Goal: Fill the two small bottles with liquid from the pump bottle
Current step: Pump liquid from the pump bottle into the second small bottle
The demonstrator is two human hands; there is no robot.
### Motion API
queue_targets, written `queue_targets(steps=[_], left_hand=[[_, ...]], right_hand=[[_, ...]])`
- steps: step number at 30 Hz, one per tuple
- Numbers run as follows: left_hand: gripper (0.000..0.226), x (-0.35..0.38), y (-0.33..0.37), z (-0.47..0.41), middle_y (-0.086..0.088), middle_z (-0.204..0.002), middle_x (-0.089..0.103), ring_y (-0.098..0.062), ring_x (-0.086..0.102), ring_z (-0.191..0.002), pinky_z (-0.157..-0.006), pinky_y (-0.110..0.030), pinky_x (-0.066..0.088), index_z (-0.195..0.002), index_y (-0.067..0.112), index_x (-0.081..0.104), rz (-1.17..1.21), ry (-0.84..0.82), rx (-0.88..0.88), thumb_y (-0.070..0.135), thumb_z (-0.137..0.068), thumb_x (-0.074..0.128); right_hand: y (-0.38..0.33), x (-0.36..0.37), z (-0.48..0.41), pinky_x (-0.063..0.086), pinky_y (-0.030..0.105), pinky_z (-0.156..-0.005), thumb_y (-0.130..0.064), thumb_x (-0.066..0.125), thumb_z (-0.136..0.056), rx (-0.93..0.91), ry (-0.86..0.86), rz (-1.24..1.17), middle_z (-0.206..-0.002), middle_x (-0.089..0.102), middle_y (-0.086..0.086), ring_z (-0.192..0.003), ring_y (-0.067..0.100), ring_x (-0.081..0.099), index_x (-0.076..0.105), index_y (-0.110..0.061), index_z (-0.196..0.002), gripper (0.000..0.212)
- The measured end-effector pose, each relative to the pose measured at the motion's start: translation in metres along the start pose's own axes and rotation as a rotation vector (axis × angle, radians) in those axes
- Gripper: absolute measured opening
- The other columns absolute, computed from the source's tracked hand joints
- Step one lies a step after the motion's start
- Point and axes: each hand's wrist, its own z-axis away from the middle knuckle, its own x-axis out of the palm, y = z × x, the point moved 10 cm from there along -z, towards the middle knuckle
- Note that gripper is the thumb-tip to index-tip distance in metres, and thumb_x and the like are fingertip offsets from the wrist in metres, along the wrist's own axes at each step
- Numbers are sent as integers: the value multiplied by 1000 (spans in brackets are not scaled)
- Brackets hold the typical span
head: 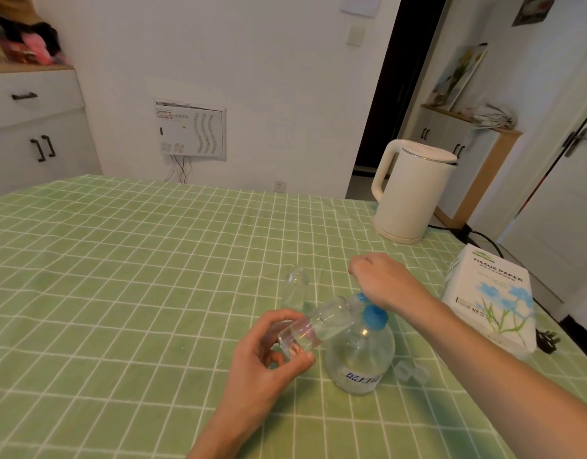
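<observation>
One tilted small bottle gripped by left fingers; right fingers loose atop pump bottle.

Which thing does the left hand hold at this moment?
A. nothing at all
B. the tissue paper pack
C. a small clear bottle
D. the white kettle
C: the left hand grips a small clear bottle, tilted with its mouth toward the blue top of the pump bottle.
</observation>
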Motion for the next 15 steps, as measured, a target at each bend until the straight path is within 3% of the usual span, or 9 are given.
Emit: queue_targets(steps=[2, 5, 7, 9, 11, 15], left_hand=[[51, 0, -1, 0, -3, -118, 76, -30, 73, -98, -85, -75, 50, -120, 30, 66, 7, -4, 0, 20, -74, 87], [52, -1, -2, -1, -4, -119, 76, -31, 73, -96, -84, -73, 51, -121, 29, 66, 9, -5, 4, 16, -75, 87], [51, -1, -3, -1, -3, -119, 76, -27, 73, -95, -82, -70, 51, -121, 30, 66, -5, -5, 5, 15, -76, 87], [50, 1, -4, -1, -2, -119, 76, -25, 73, -95, -81, -68, 52, -120, 31, 66, -14, -15, 4, 17, -77, 87], [50, 1, -3, -1, -1, -120, 76, -23, 74, -98, -82, -67, 53, -120, 32, 66, -11, -15, 12, 21, -76, 87], [49, 0, -2, -1, -2, -119, 76, -24, 74, -99, -85, -68, 54, -118, 33, 67, -4, -6, 11, 24, -74, 87]], right_hand=[[-4, -3, -1, 28, 34, -58, -27, 37, -94, -22, 1, 23, -63, 38, 0, -60, 18, 35, 36, -18, -67, 28], [-2, -2, 0, 30, 35, -59, -26, 37, -93, 2, 12, 10, -66, 45, 1, -63, 21, 43, 41, -15, -67, 29], [3, 2, 1, 35, 37, -65, -26, 39, -95, 44, -9, -10, -82, 58, 10, -84, 31, 60, 56, -7, -78, 31], [7, 7, 2, 40, 39, -74, -25, 39, -96, 77, -39, -7, -107, 64, 16, -107, 35, 60, 66, -1, -100, 36], [7, 9, 3, 38, 38, -72, -27, 38, -97, 80, -46, 6, -117, 65, 15, -102, 32, 59, 67, -2, -110, 40], [4, 5, 2, 35, 36, -64, -27, 39, -95, 47, -24, 12, -87, 59, 11, -81, 30, 57, 61, -4, -84, 34]])
